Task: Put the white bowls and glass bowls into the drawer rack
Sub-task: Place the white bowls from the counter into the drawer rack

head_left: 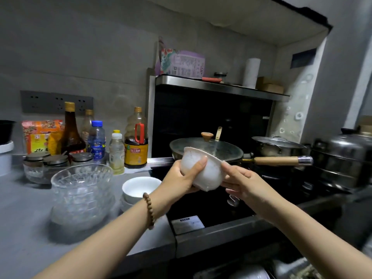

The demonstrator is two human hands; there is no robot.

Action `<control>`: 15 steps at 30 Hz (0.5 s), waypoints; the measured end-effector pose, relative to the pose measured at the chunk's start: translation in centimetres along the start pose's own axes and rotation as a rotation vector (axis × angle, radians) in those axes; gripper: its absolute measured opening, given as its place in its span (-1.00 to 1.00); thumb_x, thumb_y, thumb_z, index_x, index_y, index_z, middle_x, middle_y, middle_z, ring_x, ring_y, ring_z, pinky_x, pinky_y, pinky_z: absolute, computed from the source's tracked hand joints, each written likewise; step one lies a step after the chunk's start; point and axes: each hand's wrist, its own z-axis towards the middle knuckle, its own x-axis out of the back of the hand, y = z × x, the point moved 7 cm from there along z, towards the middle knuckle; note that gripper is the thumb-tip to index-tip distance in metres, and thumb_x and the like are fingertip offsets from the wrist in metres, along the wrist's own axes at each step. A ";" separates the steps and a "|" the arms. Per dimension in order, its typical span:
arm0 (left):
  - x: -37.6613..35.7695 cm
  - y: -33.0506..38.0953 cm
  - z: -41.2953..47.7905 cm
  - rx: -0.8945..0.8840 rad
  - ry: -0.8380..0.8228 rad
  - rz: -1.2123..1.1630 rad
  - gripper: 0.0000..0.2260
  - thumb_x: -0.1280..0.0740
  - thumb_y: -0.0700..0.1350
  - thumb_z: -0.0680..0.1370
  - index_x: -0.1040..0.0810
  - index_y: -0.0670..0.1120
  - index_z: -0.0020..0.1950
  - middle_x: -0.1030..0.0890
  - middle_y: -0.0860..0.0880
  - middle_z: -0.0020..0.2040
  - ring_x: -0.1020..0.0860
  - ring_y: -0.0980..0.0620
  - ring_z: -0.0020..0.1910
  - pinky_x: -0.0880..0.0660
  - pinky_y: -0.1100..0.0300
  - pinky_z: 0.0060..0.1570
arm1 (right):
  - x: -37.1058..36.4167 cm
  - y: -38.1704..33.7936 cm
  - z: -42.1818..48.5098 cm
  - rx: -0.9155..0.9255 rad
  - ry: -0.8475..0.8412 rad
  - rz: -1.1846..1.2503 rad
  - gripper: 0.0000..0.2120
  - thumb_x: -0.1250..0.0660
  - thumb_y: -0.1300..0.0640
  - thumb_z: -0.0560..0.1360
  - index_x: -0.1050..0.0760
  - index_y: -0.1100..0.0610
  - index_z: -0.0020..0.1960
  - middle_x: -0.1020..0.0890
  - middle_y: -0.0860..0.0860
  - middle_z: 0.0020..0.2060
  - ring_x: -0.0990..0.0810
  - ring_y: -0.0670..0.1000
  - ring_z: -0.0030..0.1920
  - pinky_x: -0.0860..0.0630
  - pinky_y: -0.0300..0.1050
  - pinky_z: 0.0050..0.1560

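Observation:
I hold one white bowl (209, 174) tilted in the air above the black stove top. My left hand (181, 178) grips its side with the thumb across the outer wall. My right hand (239, 182) touches its rim and right side with the fingertips. A stack of white bowls (138, 188) stands on the grey counter just left of my left wrist. Further left stands a stack of clear glass bowls (80, 194). At the bottom edge, part of the drawer rack (261, 272) shows below the counter front, blurred.
Sauce bottles (135, 141), a water bottle and spice jars (56, 160) line the wall behind the bowls. A lidded wok (207, 148) with a wooden handle, a steel pot (277, 147) and a large steamer (342, 162) crowd the stove.

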 end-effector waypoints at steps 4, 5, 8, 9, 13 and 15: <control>-5.4 -3.7 -1.3 0.086 -0.133 0.040 -0.51 -0.34 0.39 0.27 -0.62 0.02 -0.08 -0.72 0.01 -0.13 -0.68 0.04 -0.12 -0.62 0.18 -0.16 | 4.0 4.1 -3.6 -0.147 -0.017 -0.085 -0.30 -0.29 -0.38 0.23 -0.57 0.06 0.18 -0.68 -0.07 0.08 -0.60 -0.07 0.18 -0.21 0.13 0.43; -6.6 -5.0 -1.5 0.125 -0.157 0.049 -0.49 -0.33 0.40 0.28 -0.63 0.00 -0.06 -0.72 -0.04 -0.10 -0.68 -0.02 -0.07 -0.62 0.08 -0.05 | 4.9 5.0 -4.5 -0.167 -0.026 -0.089 -0.29 -0.29 -0.35 0.26 -0.54 0.11 0.22 -0.67 -0.05 0.11 -0.59 -0.04 0.21 -0.20 0.14 0.44; -10.0 -8.5 -2.3 0.247 -0.191 0.022 -0.36 -0.36 0.41 0.19 -0.63 -0.06 0.00 -0.69 -0.15 -0.01 -0.65 -0.15 0.02 -0.54 -0.08 0.14 | 7.5 7.5 -7.0 -0.201 0.019 -0.146 -0.41 -0.26 -0.29 0.32 -0.59 0.09 0.16 -0.69 -0.05 0.08 -0.57 -0.10 0.21 -0.25 0.01 0.37; -11.0 -9.7 -2.5 0.291 -0.203 0.014 -0.34 -0.36 0.41 0.16 -0.61 -0.07 0.01 -0.69 -0.15 -0.01 -0.65 -0.14 0.01 -0.55 -0.06 0.13 | 8.3 8.4 -7.6 -0.204 0.033 -0.159 -0.46 -0.26 -0.26 0.34 -0.61 0.07 0.13 -0.69 -0.06 0.06 -0.58 -0.11 0.19 -0.29 -0.02 0.34; -14.5 -15.2 -3.3 0.434 -0.337 0.042 -0.22 -0.30 0.40 0.15 -0.54 -0.12 0.17 -0.69 -0.12 -0.07 -0.67 -0.03 -0.17 -0.60 0.24 -0.26 | 10.6 12.2 -9.1 -0.196 0.054 -0.155 -0.67 -0.35 -0.08 0.38 -0.67 0.14 -0.04 -0.72 0.03 -0.09 -0.64 -0.04 -0.02 -0.49 -0.19 0.13; -15.6 -18.4 -3.7 0.517 -0.402 0.047 -0.15 -0.31 0.44 0.14 -0.54 -0.18 0.18 -0.67 -0.11 -0.22 -0.63 0.02 -0.34 -0.55 0.28 -0.33 | 11.4 14.7 -9.4 -0.233 0.055 -0.138 -0.71 -0.37 -0.06 0.37 -0.68 0.12 -0.08 -0.72 0.02 -0.15 -0.64 -0.09 -0.10 -0.53 -0.30 -0.04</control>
